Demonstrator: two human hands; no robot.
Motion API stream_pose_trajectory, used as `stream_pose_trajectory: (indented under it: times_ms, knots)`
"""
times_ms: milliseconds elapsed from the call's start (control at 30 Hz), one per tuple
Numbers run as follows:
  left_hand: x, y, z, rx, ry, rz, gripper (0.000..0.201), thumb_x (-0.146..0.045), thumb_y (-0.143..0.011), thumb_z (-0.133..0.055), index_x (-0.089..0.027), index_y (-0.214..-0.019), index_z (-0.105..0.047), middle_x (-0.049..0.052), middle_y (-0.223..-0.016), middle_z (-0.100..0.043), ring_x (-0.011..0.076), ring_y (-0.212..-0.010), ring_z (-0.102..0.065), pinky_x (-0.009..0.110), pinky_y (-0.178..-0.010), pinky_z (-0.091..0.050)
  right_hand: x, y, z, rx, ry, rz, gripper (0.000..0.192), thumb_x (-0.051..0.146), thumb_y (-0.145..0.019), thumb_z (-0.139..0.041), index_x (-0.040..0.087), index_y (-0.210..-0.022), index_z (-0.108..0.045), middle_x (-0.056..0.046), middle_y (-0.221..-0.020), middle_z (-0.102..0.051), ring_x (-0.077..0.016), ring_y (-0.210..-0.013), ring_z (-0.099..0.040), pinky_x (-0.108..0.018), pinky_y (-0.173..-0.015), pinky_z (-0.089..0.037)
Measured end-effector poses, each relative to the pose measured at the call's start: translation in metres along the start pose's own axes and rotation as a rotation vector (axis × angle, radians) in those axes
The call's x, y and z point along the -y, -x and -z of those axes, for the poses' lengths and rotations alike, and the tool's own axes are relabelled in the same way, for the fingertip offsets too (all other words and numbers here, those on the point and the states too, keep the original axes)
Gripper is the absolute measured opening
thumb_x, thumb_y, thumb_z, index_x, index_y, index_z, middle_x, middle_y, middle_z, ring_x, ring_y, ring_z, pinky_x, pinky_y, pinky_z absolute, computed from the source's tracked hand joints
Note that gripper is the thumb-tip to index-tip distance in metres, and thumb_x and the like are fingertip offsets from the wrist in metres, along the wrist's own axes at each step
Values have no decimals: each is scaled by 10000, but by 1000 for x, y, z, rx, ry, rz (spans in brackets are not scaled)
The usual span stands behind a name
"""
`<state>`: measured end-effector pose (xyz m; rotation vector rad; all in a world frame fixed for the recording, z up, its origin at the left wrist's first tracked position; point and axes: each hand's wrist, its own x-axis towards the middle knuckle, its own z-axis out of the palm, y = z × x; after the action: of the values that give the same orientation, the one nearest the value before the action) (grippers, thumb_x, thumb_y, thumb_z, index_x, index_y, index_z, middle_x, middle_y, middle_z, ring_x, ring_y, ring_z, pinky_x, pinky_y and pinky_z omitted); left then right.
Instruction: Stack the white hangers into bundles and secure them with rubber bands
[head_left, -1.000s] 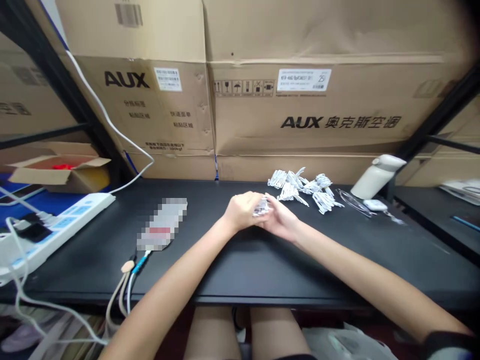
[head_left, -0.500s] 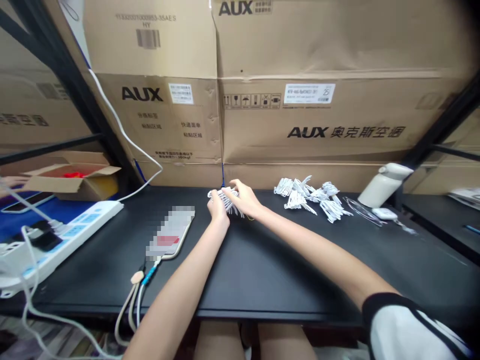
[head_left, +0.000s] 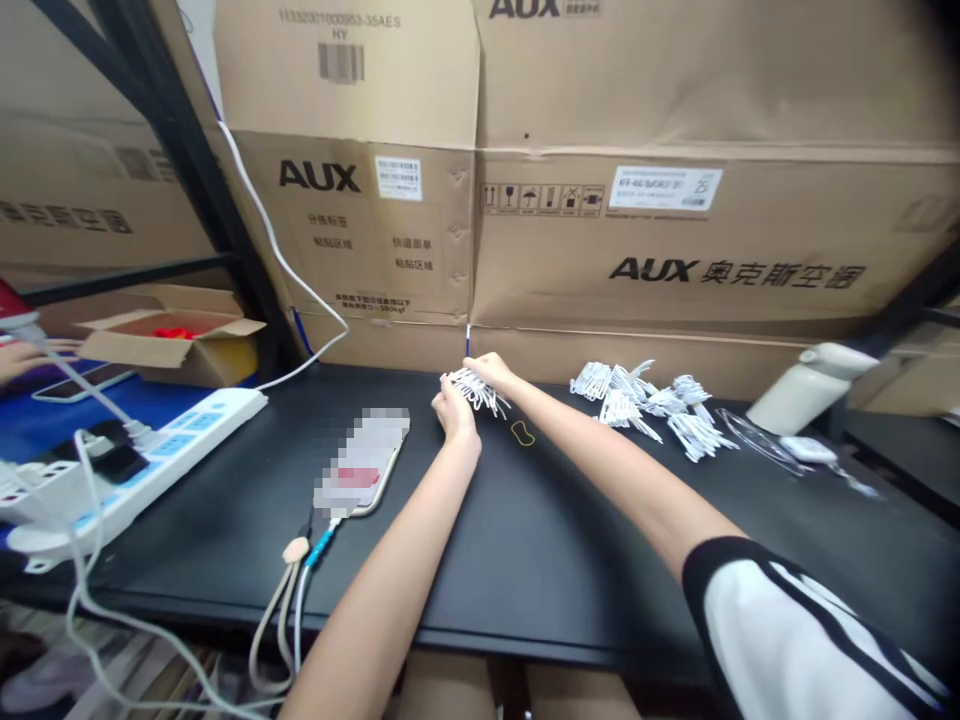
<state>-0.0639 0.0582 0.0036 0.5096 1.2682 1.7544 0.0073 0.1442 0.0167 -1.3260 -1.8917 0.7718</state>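
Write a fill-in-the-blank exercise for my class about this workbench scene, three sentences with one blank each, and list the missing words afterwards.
1. Both the left hand and the right hand hold a bundle of white clips above the ____ table.
2. The pile of white clips lies on the table to the ____ of the hands.
3. The big cardboard boxes behind the table bear the brand name ____.

Missing words: black; right; AUX
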Motion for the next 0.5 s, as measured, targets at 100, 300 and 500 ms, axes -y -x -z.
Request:
stream_pose_trajectory:
  times_ms: [100,300,500]
  knots:
    - [-4,0,5,-259,-132,-172,361,-363,-911,-403,-169,-1213,-444,157,-1348,-434,242,-1320,-364,344,-1048,-313,-7,-17,0,120,24,-15,317,318,-753,-489,173,-481,-416,52,-415,-319,-69,-420,-286,-220,-435,-236]
    - [1,-6,9,-305,-358,-289,334,-254,-860,-469,-144,-1173,-511,169,-1290,-494,262,-1253,-430,375,-1048,-310,-9,-33,-10,293,129,81,357,357,-716,-567,167,-459,-408,58,-436,-302,-64,-447,-271,-218,-447,-217]
    - [12,-20,15,-266,-307,-274,291,-185,-844,-432,-159,-1089,-587,113,-1186,-608,223,-1154,-539,337,-1005,-381,-4,-27,-23,183,250,164,400,429,-806,-516,147,-522,-507,23,-494,-418,-97,-539,-384,-227,-519,-262]
